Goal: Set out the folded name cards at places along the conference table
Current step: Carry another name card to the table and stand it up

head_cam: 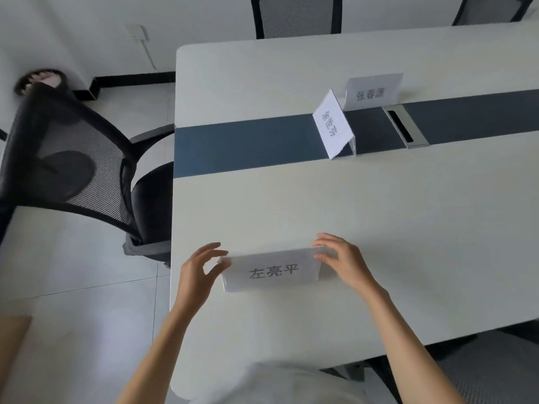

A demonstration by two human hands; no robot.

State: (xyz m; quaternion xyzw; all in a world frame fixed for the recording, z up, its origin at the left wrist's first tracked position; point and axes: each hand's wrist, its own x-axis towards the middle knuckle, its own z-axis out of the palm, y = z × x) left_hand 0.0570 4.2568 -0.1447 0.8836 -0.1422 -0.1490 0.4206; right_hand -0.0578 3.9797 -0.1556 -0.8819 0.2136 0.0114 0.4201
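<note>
near card point(269, 271) between both hands; two cards point(335, 126) stand behind on table point(408, 214).

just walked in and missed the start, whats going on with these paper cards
A person is setting folded name cards on a conference table. The left hand and right hand hold the ends of the nearest card, standing near the table's edge. Two more cards stand by the dark centre strip.
</note>
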